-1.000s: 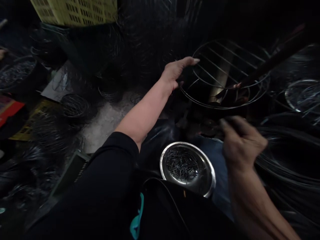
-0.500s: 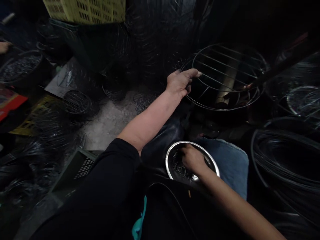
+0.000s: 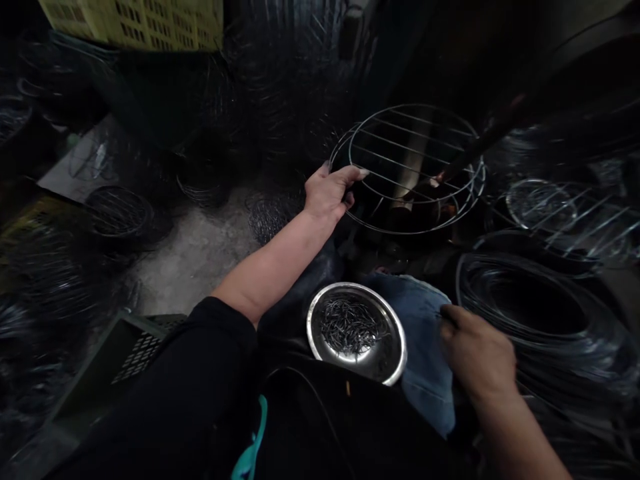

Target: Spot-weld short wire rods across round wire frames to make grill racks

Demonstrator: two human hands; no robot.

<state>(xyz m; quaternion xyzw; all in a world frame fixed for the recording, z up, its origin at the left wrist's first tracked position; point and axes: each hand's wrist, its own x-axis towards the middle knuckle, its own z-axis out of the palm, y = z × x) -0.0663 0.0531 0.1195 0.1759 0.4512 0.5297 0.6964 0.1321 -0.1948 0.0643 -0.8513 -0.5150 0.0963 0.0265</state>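
Note:
My left hand [image 3: 330, 191] reaches forward and grips the near left rim of a round wire rack [image 3: 407, 167] with parallel bars. A steel bowl [image 3: 356, 331] full of short wire pieces rests on my lap below it. My right hand [image 3: 475, 350] hovers to the right of the bowl over a blue cloth [image 3: 425, 347], fingers curled closed; what they pinch, if anything, is too small to see. A dark rod [image 3: 480, 143] slants down onto the rack from the upper right.
Big coils of black wire [image 3: 540, 320] lie at the right, with more round racks [image 3: 550, 207] behind. Wire baskets [image 3: 117, 210] sit on the concrete floor at left. A yellow crate [image 3: 135, 20] stands at the top left and a green crate [image 3: 125, 347] at the lower left.
My right hand has come out of the steel bowl and moved right over the blue cloth. My left hand keeps its hold on the rack's rim.

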